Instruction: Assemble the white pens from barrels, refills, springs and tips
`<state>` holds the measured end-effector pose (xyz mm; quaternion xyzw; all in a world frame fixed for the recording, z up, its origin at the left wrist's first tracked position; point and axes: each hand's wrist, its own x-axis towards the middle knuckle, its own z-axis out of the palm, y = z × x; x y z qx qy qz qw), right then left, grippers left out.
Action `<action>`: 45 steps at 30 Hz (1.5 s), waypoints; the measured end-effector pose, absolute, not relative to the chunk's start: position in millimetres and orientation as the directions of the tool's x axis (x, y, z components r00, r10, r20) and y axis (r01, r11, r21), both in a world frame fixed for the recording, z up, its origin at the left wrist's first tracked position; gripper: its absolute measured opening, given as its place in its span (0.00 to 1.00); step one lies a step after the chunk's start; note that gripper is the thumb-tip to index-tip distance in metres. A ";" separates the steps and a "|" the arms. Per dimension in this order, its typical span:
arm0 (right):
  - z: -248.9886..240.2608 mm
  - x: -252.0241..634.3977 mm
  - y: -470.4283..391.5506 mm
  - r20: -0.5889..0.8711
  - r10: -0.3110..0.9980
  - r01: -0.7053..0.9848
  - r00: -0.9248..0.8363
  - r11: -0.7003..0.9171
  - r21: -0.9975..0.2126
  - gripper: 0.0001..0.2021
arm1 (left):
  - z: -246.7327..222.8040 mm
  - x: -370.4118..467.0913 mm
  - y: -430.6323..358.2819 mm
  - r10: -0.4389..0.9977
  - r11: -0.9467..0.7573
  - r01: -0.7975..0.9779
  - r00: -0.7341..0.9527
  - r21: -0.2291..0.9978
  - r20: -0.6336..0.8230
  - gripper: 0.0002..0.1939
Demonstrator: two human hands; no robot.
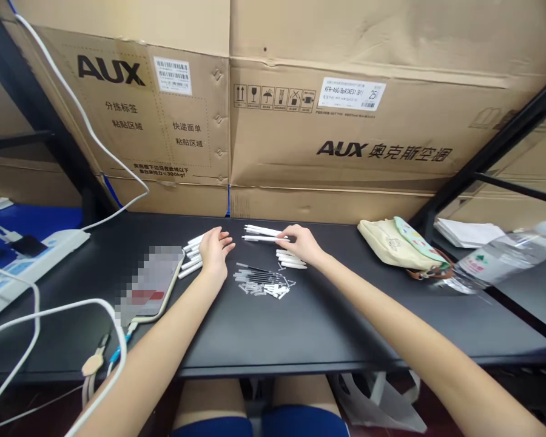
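My right hand [300, 244] pinches the right end of a white pen [266, 238] at the back middle of the black table. Just behind that pen lie a few more white pens [260, 230]. My left hand [215, 247] is over the table with its fingers apart and nothing in them, beside several white pen barrels [192, 261] on its left. Short white pen parts [292, 260] lie under my right hand. Between and in front of my hands are thin dark refills [257, 275] and a pile of small white and clear pieces [266, 289].
A phone [157, 285] and a white power strip [31, 270] with cables are on the left. To the right are a cream pouch [394, 243], a plastic bottle [500, 258] and white papers [461, 233]. Cardboard boxes [277, 152] stand behind the table [291, 340].
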<state>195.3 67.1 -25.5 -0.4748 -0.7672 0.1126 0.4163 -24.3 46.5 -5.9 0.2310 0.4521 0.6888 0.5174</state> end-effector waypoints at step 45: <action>-25.3 209.1 -21.6 0.204 0.830 0.415 -0.518 0.453 -0.789 0.09 | 23.8 -42.0 30.4 0.688 -0.415 0.693 0.663 0.590 -0.294 0.03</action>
